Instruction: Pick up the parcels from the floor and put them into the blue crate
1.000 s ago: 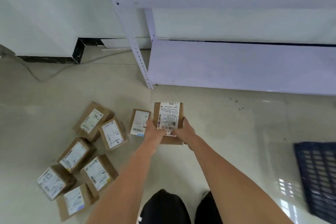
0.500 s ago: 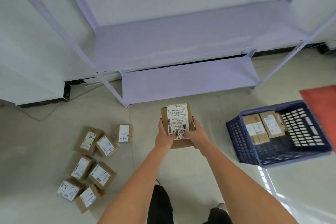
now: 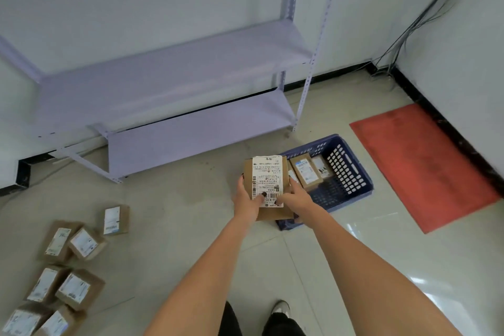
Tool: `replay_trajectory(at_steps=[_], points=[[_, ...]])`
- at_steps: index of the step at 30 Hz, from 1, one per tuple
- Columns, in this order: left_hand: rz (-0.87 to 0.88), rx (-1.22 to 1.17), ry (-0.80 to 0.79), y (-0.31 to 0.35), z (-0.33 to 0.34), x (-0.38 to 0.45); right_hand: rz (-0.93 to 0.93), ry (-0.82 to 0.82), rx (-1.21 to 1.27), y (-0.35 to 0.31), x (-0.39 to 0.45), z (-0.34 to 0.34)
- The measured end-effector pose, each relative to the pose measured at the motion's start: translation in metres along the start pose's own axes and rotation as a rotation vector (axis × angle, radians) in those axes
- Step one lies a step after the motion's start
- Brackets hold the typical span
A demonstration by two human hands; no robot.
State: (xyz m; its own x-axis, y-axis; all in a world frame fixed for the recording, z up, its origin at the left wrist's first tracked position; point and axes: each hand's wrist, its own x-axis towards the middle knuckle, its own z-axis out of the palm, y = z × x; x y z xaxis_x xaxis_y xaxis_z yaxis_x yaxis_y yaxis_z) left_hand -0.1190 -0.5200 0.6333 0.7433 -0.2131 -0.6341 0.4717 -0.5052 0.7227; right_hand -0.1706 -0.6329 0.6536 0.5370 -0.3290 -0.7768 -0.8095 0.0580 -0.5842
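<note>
I hold a brown cardboard parcel [image 3: 268,174] with a white shipping label between both hands, lifted off the floor. My left hand [image 3: 246,200] grips its left side and my right hand [image 3: 296,196] grips its right side, thumbs on the label. The parcel hangs just left of the blue crate [image 3: 351,169], overlapping the crate's near left corner. Inside the crate lie parcels [image 3: 305,173] with labels up. Several more parcels [image 3: 72,262] lie on the floor at the lower left.
A pale metal shelf rack [image 3: 174,106] stands against the wall behind the crate. A red mat [image 3: 420,161] lies right of the crate. Cables [image 3: 403,35] run down the wall corner. My shoes and dark trousers [image 3: 275,319] show at the bottom.
I have turned right and carried the parcel from the pile toward the blue crate. The crate is now right beside the parcel, and the floor pile has slid to the lower left.
</note>
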Motion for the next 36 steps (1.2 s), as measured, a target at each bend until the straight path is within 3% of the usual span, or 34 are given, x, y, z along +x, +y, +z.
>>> replay_trajectory(at_steps=[9, 20, 28, 36], points=[[0.049, -0.002, -0.089, 0.057, 0.157, 0.020, 0.034, 0.055, 0.058, 0.028, 0.041, -0.163], [-0.083, -0.127, -0.084, 0.116, 0.320, 0.084, 0.055, -0.012, -0.082, 0.034, 0.158, -0.329], [-0.164, -0.104, -0.041, 0.125, 0.382, 0.146, 0.140, -0.074, -0.185, 0.045, 0.245, -0.379], [-0.234, -0.046, 0.046, 0.067, 0.439, 0.262, 0.096, -0.087, -0.349, 0.097, 0.387, -0.369]])
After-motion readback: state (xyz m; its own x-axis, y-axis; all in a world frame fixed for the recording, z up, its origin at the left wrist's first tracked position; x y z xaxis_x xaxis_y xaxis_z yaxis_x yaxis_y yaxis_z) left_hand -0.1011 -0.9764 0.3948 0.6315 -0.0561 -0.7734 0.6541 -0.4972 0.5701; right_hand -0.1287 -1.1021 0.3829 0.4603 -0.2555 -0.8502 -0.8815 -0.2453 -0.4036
